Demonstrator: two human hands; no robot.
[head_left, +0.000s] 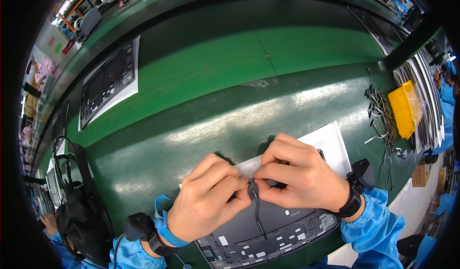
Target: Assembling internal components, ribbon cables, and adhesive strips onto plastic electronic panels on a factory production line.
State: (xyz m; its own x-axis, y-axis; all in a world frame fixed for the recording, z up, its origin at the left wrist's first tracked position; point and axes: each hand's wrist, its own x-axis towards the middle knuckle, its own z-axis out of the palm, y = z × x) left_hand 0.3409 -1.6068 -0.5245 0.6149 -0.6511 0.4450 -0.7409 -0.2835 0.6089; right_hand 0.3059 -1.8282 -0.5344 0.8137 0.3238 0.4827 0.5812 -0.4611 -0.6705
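Observation:
In front of me lies a dark, flat electronics casing [297,215] with many small white and grey patches along its near edge. A white sheet [334,147] shows from under its far side. A thin dark cable [258,215] runs down the middle of the casing. My left hand [208,197] and my right hand [302,175] meet at the cable's upper end, fingertips pinched on it from either side. The fingers partly hide that end. Both wrists wear black strapped devices, and a blue band circles my left wrist.
A similar casing [108,84] rests on white sheeting on the green surface at the far left. Loose cables [380,107], a yellow bin [402,110] and stacked sheets [425,92] stand at the right. A black bag [82,218] is at the near left. Other people work beyond.

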